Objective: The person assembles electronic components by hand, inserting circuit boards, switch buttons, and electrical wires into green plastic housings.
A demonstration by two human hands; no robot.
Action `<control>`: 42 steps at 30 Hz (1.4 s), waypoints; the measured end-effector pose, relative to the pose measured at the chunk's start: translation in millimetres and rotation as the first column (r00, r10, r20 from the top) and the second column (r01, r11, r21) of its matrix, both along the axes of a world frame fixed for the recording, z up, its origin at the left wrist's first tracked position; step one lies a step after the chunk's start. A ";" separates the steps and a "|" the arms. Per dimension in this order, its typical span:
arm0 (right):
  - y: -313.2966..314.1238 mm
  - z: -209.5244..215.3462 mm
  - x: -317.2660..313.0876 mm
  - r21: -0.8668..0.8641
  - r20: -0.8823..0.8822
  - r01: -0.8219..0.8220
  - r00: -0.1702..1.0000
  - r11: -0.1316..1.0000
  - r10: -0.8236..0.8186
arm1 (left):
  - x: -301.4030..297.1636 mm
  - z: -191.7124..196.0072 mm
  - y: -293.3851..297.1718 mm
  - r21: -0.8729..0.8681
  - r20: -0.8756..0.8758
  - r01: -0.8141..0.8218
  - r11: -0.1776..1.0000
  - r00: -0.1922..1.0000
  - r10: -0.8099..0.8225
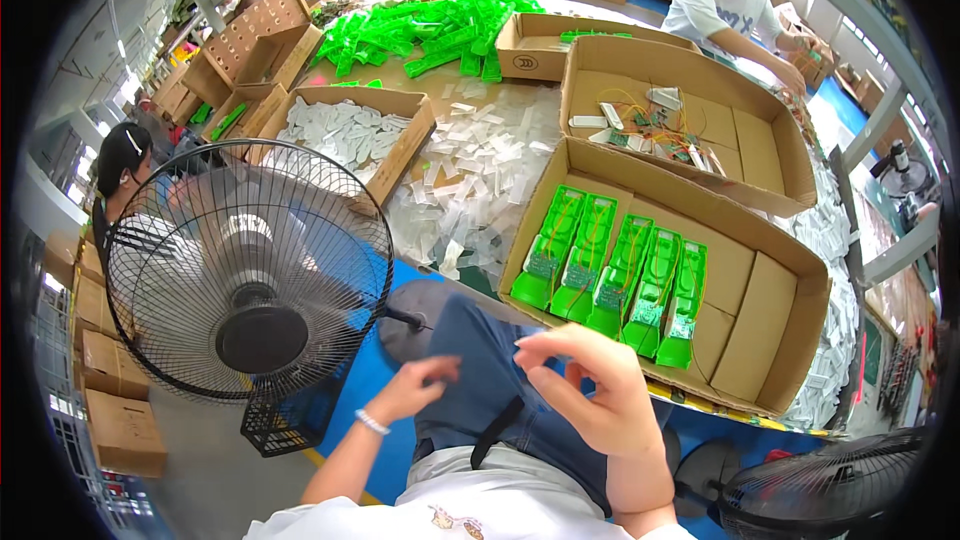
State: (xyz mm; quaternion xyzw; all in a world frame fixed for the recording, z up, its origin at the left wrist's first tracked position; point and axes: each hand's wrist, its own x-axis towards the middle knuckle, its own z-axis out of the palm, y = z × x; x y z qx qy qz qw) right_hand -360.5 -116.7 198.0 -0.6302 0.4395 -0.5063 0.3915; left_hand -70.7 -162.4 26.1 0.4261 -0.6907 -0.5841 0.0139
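Note:
My left hand (pixel 408 388), with a pale bracelet at the wrist, hovers over my lap, slightly blurred. Its fingers are loosely bent, thumb apart from them, and nothing shows in it. Higher and to the right, my right hand (pixel 598 380) is held in the air beside the near edge of a cardboard tray (pixel 765 290). Its thumb and forefinger are curved with a gap between them, and I see nothing held there. Inside that tray several green plastic housings (pixel 610 275) lie side by side, each with a circuit board and thin wires.
Behind stands another cardboard tray (pixel 745 130) with wired circuit boards (pixel 665 120). White plastic pieces (pixel 470 170) cover the table's middle; a box (pixel 405 155) of pale parts and a green housing pile (pixel 430 30) lie beyond. A fan (pixel 255 310) stands left. Two people work nearby.

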 end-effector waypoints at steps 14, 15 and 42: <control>-285.3 16.8 26.0 -0.198 -0.768 0.013 0.620 0.980 -0.164 | -28.6 -141.2 -49.3 -0.808 0.039 -0.131 0.574 0.961 0.275; -316.1 9.8 20.9 -0.309 -0.787 -0.008 0.564 0.951 -0.251 | -29.0 -141.9 -51.4 -0.803 0.014 -0.151 0.577 0.962 0.272; -556.3 -36.0 48.9 -0.602 -0.682 -0.332 -0.259 0.726 -0.684 | -16.4 -129.2 -40.0 -0.704 0.022 -0.317 0.635 0.884 0.466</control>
